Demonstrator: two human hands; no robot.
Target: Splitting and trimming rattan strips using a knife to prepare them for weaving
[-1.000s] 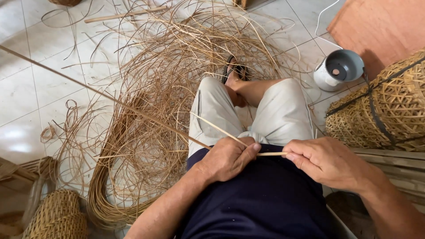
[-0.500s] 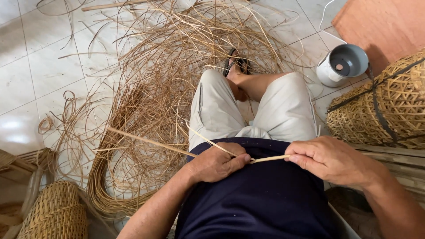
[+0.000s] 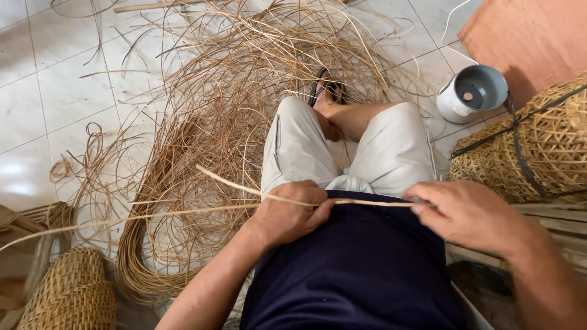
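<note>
The hands have drawn further apart than half a second ago: the right hand (image 3: 471,217) has moved out toward the person's right, away from the left hand (image 3: 290,215), so a longer run of the strip (image 3: 367,202) now shows between them. The left hand is closed around the strip in front of the dark shirt (image 3: 361,269), thumb over the top. The right hand pinches the strip's end between thumb and fingertips, the other fingers loosely curled. From the left hand two thin lengths run on to the left, one rising over the thigh, one trailing low toward the frame's left edge.

The strip lies level across the lap, just above the shirt's hem and the pale shorts (image 3: 342,153). One foot in a sandal (image 3: 327,88) is tucked between the knees.

A big tangle of cane (image 3: 220,110) covers the tiled floor (image 3: 49,91) ahead and to the left; bare tiles are open only at the far left. A woven basket (image 3: 535,146) stands close by the right hand, with a white pot (image 3: 474,93) beyond it. Another basket (image 3: 70,293) sits at the lower left corner.
</note>
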